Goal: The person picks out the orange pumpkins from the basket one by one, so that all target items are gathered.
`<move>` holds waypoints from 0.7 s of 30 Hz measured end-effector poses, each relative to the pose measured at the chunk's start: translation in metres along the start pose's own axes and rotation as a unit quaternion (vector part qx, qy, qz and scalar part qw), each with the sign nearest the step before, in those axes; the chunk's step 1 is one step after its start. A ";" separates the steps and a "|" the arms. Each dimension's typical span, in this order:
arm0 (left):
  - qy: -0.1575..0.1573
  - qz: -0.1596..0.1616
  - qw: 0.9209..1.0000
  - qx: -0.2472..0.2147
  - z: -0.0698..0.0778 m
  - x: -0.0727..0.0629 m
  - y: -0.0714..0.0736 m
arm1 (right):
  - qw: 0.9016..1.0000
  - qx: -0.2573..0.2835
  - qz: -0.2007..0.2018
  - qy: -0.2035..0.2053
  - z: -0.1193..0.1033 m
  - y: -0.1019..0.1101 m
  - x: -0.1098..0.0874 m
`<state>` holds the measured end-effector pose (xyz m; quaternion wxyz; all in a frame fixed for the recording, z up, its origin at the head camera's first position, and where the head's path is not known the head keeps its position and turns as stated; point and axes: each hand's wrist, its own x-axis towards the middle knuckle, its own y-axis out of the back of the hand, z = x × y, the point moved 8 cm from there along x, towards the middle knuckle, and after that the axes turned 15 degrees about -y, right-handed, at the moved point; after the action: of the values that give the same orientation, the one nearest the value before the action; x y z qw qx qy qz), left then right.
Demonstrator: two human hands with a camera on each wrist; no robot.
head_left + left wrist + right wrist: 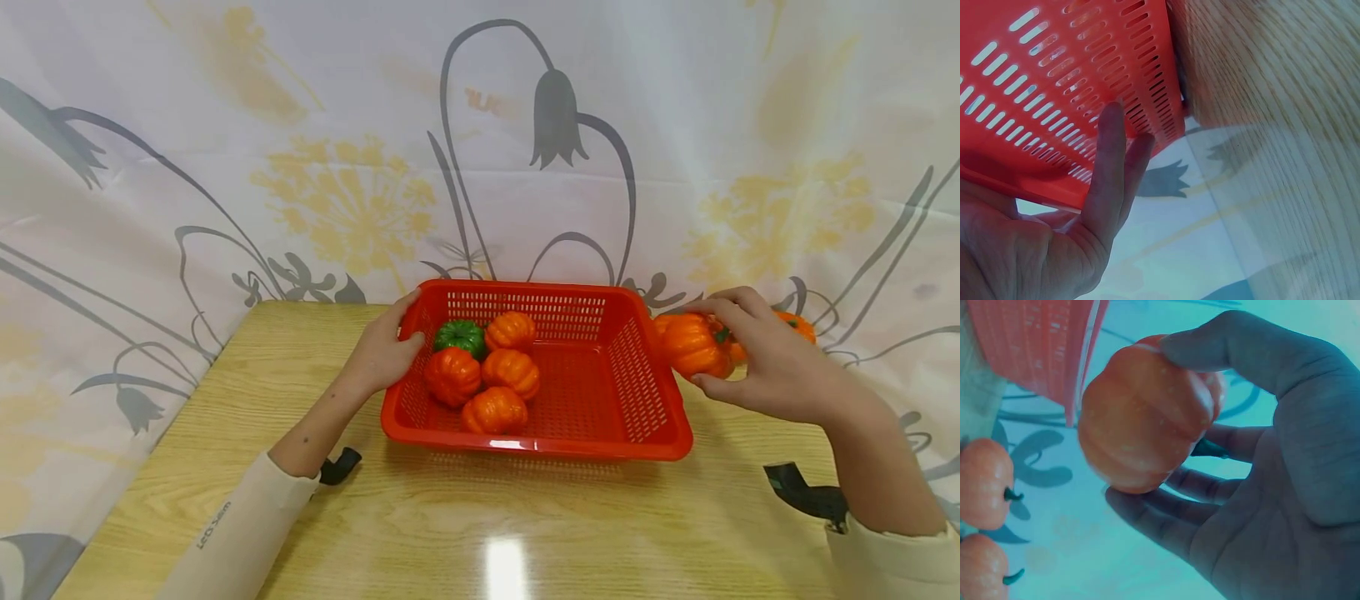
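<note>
My left hand [386, 350] holds the left rim of a red plastic basket [536, 447], thumb over the rim. In the left wrist view its fingers [1105, 165] lie along the slotted outer wall. Just past the basket's right rim, my right hand [772, 358] grips a ribbed orange pumpkin [692, 343]. The right wrist view shows this pumpkin [1141, 419] between thumb and fingers, green stem toward the palm. In the basket's left half sit a green pumpkin [460, 337], a red-orange pumpkin [453, 377] and several orange pumpkins [512, 372].
Partly hidden behind my right hand, another orange pumpkin [799, 327] shows. Two pumpkins with green stems, one above the other [984, 481], appear in the right wrist view. The basket stands on a wooden table [420, 533], before a flower-patterned cloth [480, 208].
</note>
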<state>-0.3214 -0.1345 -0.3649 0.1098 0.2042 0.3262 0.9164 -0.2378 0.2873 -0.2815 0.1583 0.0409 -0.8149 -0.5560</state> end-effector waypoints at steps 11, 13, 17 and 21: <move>0.009 0.000 1.000 0.002 -0.003 -0.002 0.001 | 0.997 -0.017 -0.054 -0.052 0.026 -0.016 0.009; 0.005 -0.001 1.000 0.003 -0.002 -0.001 0.000 | 0.995 -0.009 -0.070 -0.064 0.030 -0.021 0.010; 0.001 -0.004 1.000 0.001 -0.001 0.000 -0.001 | 0.994 -0.011 -0.089 -0.065 0.037 -0.032 0.012; 0.004 -0.002 1.000 -0.001 -0.001 -0.001 0.000 | 0.994 -0.028 -0.094 -0.057 0.042 -0.040 0.015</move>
<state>-0.3214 -0.1354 -0.3660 0.1107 0.1995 0.3261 0.9174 -0.2685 0.3059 -0.3288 0.0597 0.0813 -0.7991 -0.5927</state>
